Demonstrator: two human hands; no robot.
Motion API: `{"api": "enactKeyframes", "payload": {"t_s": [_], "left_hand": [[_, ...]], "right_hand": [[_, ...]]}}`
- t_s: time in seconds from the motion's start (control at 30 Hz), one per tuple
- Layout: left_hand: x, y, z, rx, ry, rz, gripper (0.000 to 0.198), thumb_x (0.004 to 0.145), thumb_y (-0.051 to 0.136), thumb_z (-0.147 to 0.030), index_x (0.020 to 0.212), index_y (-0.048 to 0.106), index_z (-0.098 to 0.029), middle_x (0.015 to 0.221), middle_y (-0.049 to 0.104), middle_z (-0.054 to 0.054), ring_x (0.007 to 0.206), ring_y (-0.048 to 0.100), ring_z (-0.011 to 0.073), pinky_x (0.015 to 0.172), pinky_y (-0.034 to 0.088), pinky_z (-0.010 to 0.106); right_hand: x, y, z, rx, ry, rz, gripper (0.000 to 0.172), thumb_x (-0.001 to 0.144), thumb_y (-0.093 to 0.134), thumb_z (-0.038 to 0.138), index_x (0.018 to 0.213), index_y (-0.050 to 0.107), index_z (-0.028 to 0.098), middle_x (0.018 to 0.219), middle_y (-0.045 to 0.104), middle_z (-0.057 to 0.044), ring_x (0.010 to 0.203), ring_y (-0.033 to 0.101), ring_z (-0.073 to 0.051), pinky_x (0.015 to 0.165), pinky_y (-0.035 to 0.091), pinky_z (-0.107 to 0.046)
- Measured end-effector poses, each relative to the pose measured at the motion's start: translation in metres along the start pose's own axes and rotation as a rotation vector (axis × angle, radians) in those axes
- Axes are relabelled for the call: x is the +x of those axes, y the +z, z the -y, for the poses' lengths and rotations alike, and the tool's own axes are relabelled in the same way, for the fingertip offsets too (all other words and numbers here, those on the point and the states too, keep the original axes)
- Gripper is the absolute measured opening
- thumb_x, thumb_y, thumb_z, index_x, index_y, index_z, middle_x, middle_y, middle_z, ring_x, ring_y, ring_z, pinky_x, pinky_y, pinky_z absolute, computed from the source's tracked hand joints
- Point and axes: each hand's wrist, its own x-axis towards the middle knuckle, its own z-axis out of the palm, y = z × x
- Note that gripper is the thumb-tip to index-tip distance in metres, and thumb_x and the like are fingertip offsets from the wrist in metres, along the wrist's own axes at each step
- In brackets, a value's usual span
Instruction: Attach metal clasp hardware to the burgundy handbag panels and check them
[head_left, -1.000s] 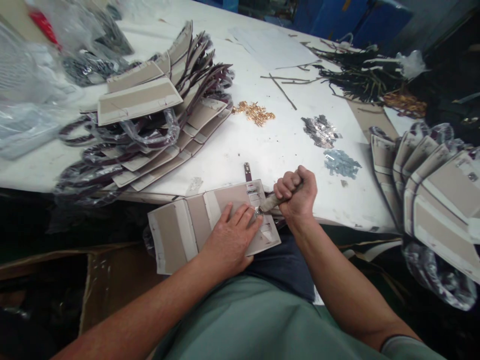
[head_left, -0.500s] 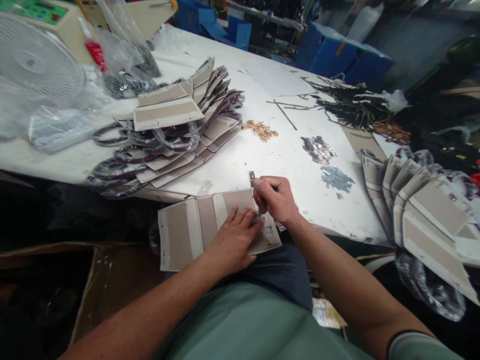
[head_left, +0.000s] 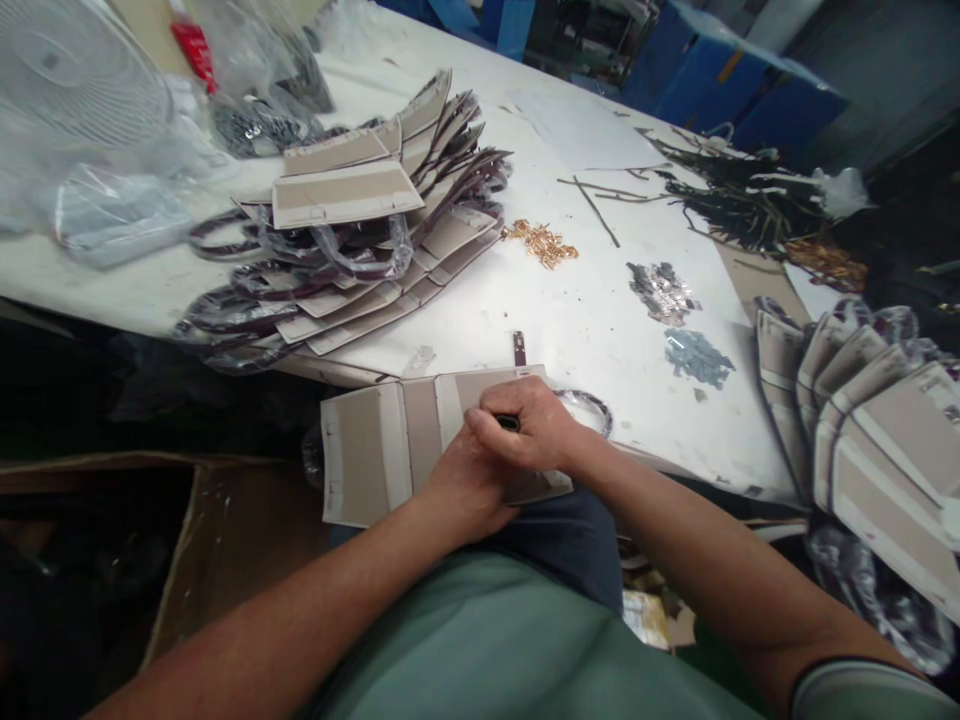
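Observation:
A beige panel piece (head_left: 364, 455) with pale edging and fold lines rests across my lap against the table edge. My left hand (head_left: 469, 500) lies on its right part; its fingers are hidden behind the other hand. My right hand (head_left: 529, 425) is closed directly over the left, wrapped round a small dark-handled tool (head_left: 510, 423) whose working end I cannot see. A dark tab (head_left: 519, 348) with metal bits sticks up past the panel's far edge. A plastic-wrapped dark handle loop (head_left: 592, 408) shows at the panel's right.
Similar panels with wrapped handles lie stacked (head_left: 345, 195) at left and fanned out (head_left: 870, 430) at right. Gold-coloured pieces (head_left: 544, 243), silvery pieces (head_left: 664, 292) and grey pieces (head_left: 699, 357) lie in small piles. Dark strips (head_left: 750, 195) and a fan (head_left: 67, 75) stand farther off.
My right hand has moved from the panel's far edge down over my left hand, leaving the dark tab uncovered. The view has shifted slightly.

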Motion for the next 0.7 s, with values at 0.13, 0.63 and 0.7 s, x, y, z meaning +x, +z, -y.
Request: {"api": "enactKeyframes", "payload": {"t_s": [0.13, 0.63, 0.7], "left_hand": [[0.002, -0.008, 0.001, 0.056, -0.06, 0.053, 0.081, 0.078, 0.075, -0.037, 0.152, 0.045, -0.021, 0.156, 0.045, 0.013, 0.149, 0.035, 0.0362, 0.132, 0.015, 0.053], [0.0, -0.014, -0.01, 0.13, -0.077, 0.14, 0.084, 0.077, 0.078, -0.038, 0.152, 0.047, -0.019, 0.151, 0.047, 0.019, 0.147, 0.036, 0.0386, 0.13, 0.011, 0.059], [-0.004, -0.015, -0.016, 0.155, -0.087, 0.152, 0.08, 0.082, 0.074, -0.037, 0.154, 0.045, -0.018, 0.156, 0.044, 0.021, 0.15, 0.033, 0.0409, 0.128, 0.017, 0.062]], "right_hand": [[-0.005, -0.015, -0.007, 0.127, 0.175, -0.221, 0.052, 0.1, 0.055, 0.037, 0.054, 0.04, 0.022, 0.051, 0.036, 0.004, 0.048, 0.034, -0.011, 0.05, 0.026, -0.029], [-0.042, -0.015, -0.012, 0.313, 0.281, -0.636, 0.056, 0.102, 0.059, 0.046, 0.053, 0.049, 0.021, 0.051, 0.049, 0.001, 0.049, 0.045, -0.013, 0.051, 0.035, -0.029], [-0.049, -0.028, 0.002, 0.333, 0.289, -0.69, 0.055, 0.103, 0.059, 0.045, 0.054, 0.05, 0.02, 0.051, 0.049, 0.001, 0.049, 0.047, -0.013, 0.052, 0.037, -0.029]]}}
